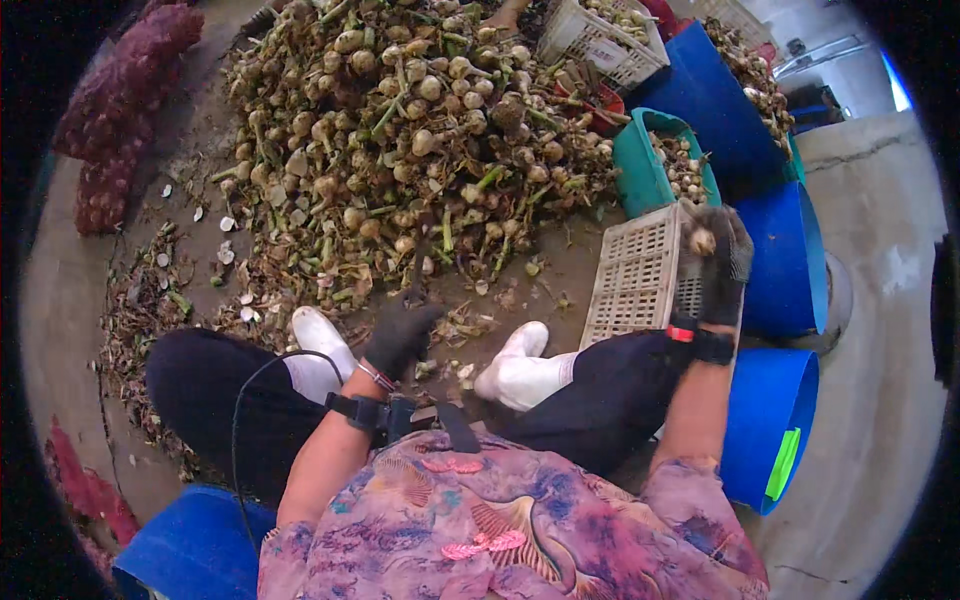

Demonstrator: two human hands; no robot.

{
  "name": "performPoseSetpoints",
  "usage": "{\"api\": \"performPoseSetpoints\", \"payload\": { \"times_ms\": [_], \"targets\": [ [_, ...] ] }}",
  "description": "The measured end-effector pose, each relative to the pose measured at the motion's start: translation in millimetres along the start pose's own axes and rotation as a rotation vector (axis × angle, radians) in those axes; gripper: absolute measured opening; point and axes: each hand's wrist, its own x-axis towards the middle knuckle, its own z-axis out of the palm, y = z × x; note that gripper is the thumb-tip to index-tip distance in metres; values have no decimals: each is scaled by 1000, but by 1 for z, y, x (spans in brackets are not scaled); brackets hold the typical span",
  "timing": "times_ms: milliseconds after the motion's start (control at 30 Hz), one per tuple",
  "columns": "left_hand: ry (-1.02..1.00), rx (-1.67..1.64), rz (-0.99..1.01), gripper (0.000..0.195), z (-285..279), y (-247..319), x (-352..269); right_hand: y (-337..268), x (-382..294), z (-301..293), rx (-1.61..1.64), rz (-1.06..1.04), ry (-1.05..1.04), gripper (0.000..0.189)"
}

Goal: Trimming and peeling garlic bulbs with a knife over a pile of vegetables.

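Note:
My left hand [405, 330], in a dark glove, grips a narrow dark tool [424, 244], apparently a knife or shears, pointing at the pile. Its handle is hidden in my fist. My right hand [726, 251], also gloved, is over a white plastic crate [630, 270] tilted beside my right knee. A pale bulb [703, 241], likely garlic, shows at its curled fingers. In front of me lies a large heap of garlic bulbs [390, 142] with stems and dry leaves.
Several blue plastic tubs [780, 259] and a green tub [649, 169] of bulbs stand at right. Another crate [600, 49] is behind them. Another person's hand [510, 15] reaches the heap. Red mesh sacks [131, 90] lie left; trimmings [142, 315] litter the floor. A cable [236, 427] crosses my left leg.

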Motion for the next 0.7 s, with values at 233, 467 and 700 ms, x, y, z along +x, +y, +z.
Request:
{"api": "performPoseSetpoints", "payload": {
  "times_ms": [233, 467, 700],
  "targets": [
    [34, -163, -367, 24, 12, 25, 14, 26, -7, -82, -1688, 53, -88, 27],
    [49, -217, -135, 23, 10, 39, 19, 127, 64, 62, -1171, -29, -635, 47],
    [264, -515, -378, 25, 2, 40, 23, 217, 74, 195, -1080, -196, -645, 49]
  ]
}}
